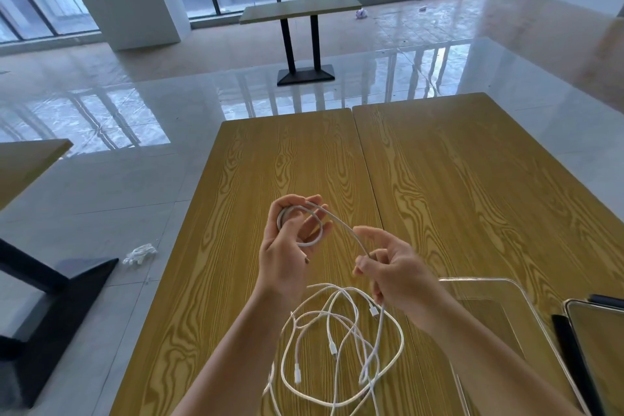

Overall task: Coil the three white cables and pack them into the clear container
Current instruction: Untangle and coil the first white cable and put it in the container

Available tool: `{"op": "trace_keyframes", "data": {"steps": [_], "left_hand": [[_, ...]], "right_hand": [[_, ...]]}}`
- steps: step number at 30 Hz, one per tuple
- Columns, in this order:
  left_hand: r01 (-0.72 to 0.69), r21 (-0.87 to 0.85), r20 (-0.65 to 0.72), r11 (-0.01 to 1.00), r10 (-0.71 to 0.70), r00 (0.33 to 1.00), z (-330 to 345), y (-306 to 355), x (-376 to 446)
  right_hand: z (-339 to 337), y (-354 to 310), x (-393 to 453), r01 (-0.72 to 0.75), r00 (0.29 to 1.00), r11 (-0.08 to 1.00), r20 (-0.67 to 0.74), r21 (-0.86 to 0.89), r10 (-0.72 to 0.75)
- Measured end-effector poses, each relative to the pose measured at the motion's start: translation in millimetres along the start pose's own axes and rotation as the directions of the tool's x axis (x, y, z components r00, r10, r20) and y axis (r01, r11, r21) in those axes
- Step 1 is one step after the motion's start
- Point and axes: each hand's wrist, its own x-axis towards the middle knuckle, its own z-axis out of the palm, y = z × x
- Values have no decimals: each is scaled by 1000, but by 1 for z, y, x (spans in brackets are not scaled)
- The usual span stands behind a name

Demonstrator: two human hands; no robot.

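Note:
My left hand (pixel 290 246) holds a small coil of white cable (pixel 300 223) above the wooden table (pixel 270 162). A strand of that cable arcs rightward to my right hand (pixel 388 273), which pinches it between thumb and fingers. The strand drops from that hand to the table. Below both hands a loose tangle of white cables (pixel 341 348) lies on the table, with several plug ends showing. The clear container (pixel 499 284) stands open at the right, under and beyond my right forearm, and looks empty.
A dark-edged flat device (pixel 597 348) lies at the right edge beside the container. A second wooden table (pixel 472 162) adjoins on the right. Another table's black base (pixel 50 297) stands on the floor at the left, near a crumpled white item (pixel 140 253).

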Motion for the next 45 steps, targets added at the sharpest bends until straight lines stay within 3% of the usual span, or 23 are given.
{"op": "trace_keyframes", "data": {"steps": [5,9,12,14,16,19,22,26,32,39,45], "left_hand": [[6,-204,-165,979,-40,985,-8,15,16],[32,-246,-205,969,-84,975,-18,21,31],[66,-206,-224,976,-113,968,-22,21,41],[93,-186,-224,978,-135,965,-24,18,46],[119,-167,-207,979,-152,966,-26,14,50],[156,-134,-189,979,-180,965,-30,7,54],[205,-89,-187,975,-219,958,-36,-2,59],[260,-34,-177,965,-262,949,-44,-7,61],[314,-11,-112,949,-313,943,-52,-7,61],[354,-3,-120,935,-352,928,-44,-23,50],[414,-73,-150,908,-420,895,-36,-37,42]], "right_hand": [[-7,13,-10,144,983,987,121,-72,-135],[-16,23,-13,164,949,956,304,-243,-85],[-28,23,-14,282,934,814,339,-508,-113],[-36,24,-10,403,913,683,316,-609,-258],[-46,29,-1,514,852,584,296,-628,-432],[-60,32,9,564,812,555,286,-612,-510],[-66,24,10,561,816,617,244,-552,-523],[-64,18,10,473,878,763,162,-441,-450],[-56,6,11,340,938,934,115,-114,-327],[-34,-18,8,233,944,881,124,411,-307],[-18,-29,7,100,976,805,101,585,-194]]}}
